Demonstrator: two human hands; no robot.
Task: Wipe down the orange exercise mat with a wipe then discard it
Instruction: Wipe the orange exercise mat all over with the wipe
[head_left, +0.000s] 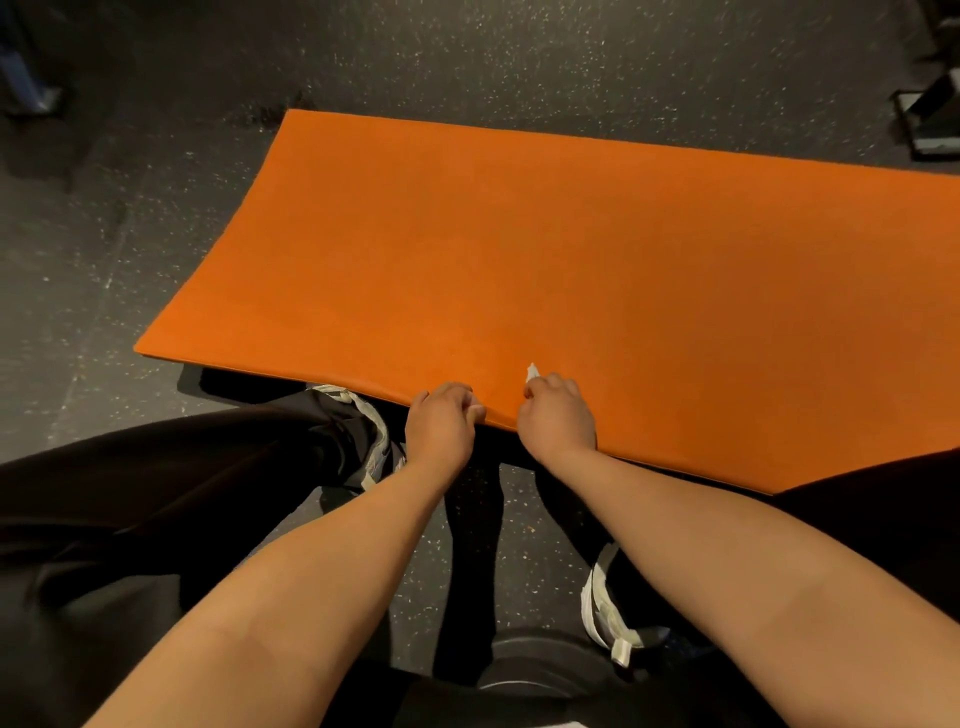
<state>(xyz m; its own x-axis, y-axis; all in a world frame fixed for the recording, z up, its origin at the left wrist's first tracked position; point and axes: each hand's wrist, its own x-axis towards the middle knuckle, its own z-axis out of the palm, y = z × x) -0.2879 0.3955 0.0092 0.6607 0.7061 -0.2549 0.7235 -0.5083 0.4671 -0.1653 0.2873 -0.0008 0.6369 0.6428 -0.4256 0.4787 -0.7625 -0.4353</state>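
**A:** Where is everything?

**B:** The dark speckled floor (130, 208) fills the view, and the orange exercise mat (519, 260) lies flat on it, running off to the right. The person crouches at its near long edge, so I'd say they mean to wipe from that edge outwards.

**A:** And the arms?

**B:** Both forearms reach forward and down, nearly parallel, with the hands close together at the mat's near edge. The left hand (441, 423) is knuckles up, its fingers (460, 392) curled over the edge. It seems to grip the mat there, probably to keep it from sliding.

**A:** The right?

**B:** The right hand (560, 415) sits just beside it on the mat, fingers clenched round the wipe (533, 372). Only a small white corner pokes out past the knuckles, touching or almost touching the orange surface.

**A:** How far along is it?

**B:** Early, I'd judge. The wipe is bunched in the fist at the near edge, and the wide stretch of mat beyond shows no streaks that I can make out. No bin is in sight.
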